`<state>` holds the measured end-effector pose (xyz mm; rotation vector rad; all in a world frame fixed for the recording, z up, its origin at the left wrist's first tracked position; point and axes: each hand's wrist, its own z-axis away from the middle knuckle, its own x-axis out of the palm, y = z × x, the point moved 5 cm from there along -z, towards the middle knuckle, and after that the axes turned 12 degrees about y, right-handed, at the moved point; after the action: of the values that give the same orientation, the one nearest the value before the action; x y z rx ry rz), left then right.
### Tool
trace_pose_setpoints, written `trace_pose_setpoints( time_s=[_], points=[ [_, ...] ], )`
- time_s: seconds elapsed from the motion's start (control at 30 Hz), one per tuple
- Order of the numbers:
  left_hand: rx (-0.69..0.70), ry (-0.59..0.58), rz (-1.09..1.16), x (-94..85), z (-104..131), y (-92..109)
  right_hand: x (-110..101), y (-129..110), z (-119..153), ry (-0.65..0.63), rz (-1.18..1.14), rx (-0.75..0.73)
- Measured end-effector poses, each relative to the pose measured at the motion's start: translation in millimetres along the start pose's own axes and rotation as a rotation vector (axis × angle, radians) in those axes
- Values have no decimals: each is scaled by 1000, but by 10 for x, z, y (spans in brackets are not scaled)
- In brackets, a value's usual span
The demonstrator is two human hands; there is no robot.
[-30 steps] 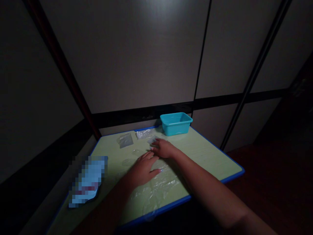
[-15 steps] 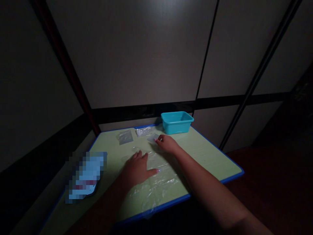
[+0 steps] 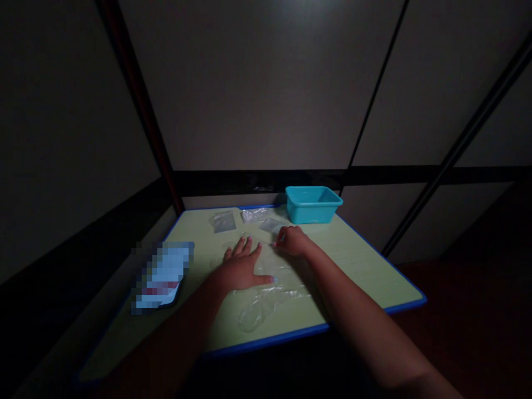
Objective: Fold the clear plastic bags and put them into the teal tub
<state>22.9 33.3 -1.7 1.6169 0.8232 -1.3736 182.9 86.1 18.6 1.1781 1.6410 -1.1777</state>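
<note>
A thin, crinkled piece of clear plastic (image 3: 270, 305) lies spread over the light green table; whether it is a bag or a glove I cannot tell. My left hand (image 3: 241, 270) rests flat on it, fingers spread and thumb pointing right. Just beyond and to the right, my right hand (image 3: 292, 241) is closed in a pinch at the plastic's far edge. Behind the right fingertips lies a small flat translucent packet (image 3: 270, 224), apart from the pinch and partly covered by the hand.
A turquoise basin (image 3: 313, 208) stands at the table's back right. Another flat packet (image 3: 225, 221) and a crumpled clear wrapper (image 3: 254, 215) lie along the back. At left is a phone-like device with a blurred screen (image 3: 166, 274). Cabinet panels (image 3: 257, 88) rise behind the blue-edged table (image 3: 357, 266).
My right hand has come nearer, off the small packet and onto the plastic's edge. The plastic's near end has shifted back from the table edge. The camera view has turned slightly left.
</note>
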Motion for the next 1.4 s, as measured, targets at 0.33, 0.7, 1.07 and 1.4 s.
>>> trace_pose_setpoints(
  time_s=[0.33,0.7,1.07,1.4],
  points=[
    [-223,323,4,-185,-114,-195,-72,10,-48,117,-216,52],
    [237,486,271,-270,-3,293,-296,25,-49,192,-1729,335],
    [284,704,425,-468,39,295,-167,4,-62,40,-1692,432],
    [-260,545,1489,-362,-153,-43,-28,-67,-61,-104,-1505,360]
  ],
)
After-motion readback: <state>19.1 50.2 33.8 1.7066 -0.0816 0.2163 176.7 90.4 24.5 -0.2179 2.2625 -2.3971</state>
